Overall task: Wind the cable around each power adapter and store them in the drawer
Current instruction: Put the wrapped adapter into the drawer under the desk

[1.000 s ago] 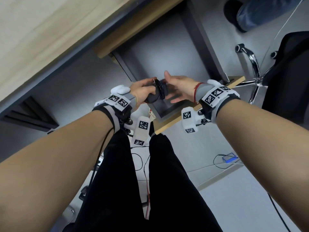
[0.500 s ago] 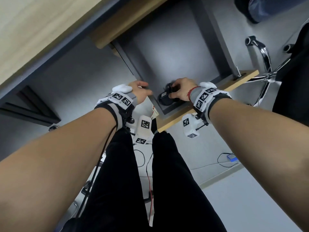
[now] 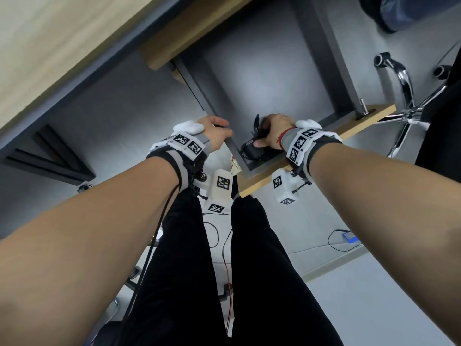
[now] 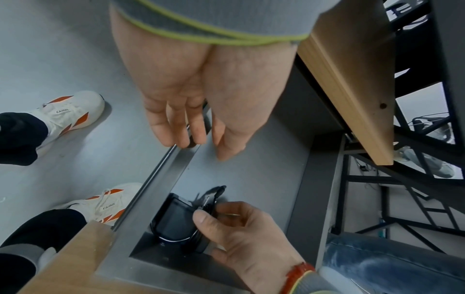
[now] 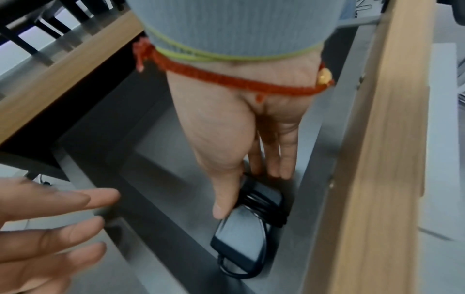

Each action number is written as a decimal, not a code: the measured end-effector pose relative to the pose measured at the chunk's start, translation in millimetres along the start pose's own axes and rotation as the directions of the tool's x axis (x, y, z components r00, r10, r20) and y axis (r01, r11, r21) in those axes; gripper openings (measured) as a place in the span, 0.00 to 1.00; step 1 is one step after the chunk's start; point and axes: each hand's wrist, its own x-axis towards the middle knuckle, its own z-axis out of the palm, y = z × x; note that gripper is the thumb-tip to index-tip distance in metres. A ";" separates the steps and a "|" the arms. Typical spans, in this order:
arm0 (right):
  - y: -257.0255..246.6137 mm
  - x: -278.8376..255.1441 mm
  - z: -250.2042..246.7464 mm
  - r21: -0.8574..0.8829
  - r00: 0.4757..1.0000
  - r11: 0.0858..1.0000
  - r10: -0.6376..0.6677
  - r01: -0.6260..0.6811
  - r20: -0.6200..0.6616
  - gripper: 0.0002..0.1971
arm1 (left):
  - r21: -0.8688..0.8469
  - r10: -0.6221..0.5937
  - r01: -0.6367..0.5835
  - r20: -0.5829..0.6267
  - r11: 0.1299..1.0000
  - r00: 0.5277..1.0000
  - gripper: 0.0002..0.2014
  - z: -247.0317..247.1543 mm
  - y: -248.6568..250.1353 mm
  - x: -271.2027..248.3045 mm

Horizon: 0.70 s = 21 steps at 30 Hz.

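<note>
A black power adapter (image 3: 252, 151) (image 4: 176, 220) (image 5: 245, 228) with its cable wound round it lies in the near left corner of the open grey drawer (image 3: 269, 78) (image 4: 254, 179). My right hand (image 3: 270, 132) (image 4: 226, 220) (image 5: 241, 183) grips the adapter, thumb on one face and fingers behind it, low inside the drawer. A loose cable end (image 3: 256, 122) sticks up beside the hand. My left hand (image 3: 217, 132) (image 4: 198, 127) hovers open over the drawer's left wall, holding nothing.
The drawer's wooden front panel (image 3: 311, 151) faces me at thigh height. The wooden desk top (image 3: 62, 41) runs above on the left. A chrome chair base (image 3: 409, 101) stands to the right. Cables and a small blue device (image 3: 349, 237) lie on the floor by my legs.
My left hand let go of the adapter and drew back to the left. My right hand carried the wound adapter down into the drawer's near left corner.
</note>
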 end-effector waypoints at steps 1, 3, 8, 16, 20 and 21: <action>-2.8 -6.7 -2.8 0.014 1.000 1.000 0.005 -0.005 -0.019 0.33 | -0.008 0.012 -0.012 -0.002 1.000 1.000 0.12 -3.2 3.6 -6.5; -7.3 -16.5 -8.5 0.042 0.999 0.999 0.008 -0.006 -0.053 0.33 | -0.027 0.032 -0.032 -0.001 0.999 0.999 0.12 -8.0 10.0 -13.5; -30.0 -66.4 -55.9 0.179 0.996 0.982 -0.043 0.056 -0.079 0.22 | -0.086 0.080 -0.081 -0.026 0.993 0.997 0.07 -37.5 40.0 -63.7; -118.0 -165.1 -160.9 0.277 0.948 0.921 -0.208 0.272 -0.240 0.04 | -0.121 0.263 -0.286 -0.177 0.950 0.948 0.06 -126.0 84.1 -152.6; -195.0 -207.7 -197.7 0.255 0.888 0.884 -0.290 0.391 -0.358 0.06 | -0.176 0.273 -0.340 -0.322 0.924 0.907 0.04 -200.0 83.3 -179.6; -215.2 -213.4 -202.0 0.245 0.872 0.875 -0.310 0.418 -0.378 0.06 | -0.199 0.269 -0.353 -0.351 0.914 0.897 0.05 -218.2 79.5 -181.9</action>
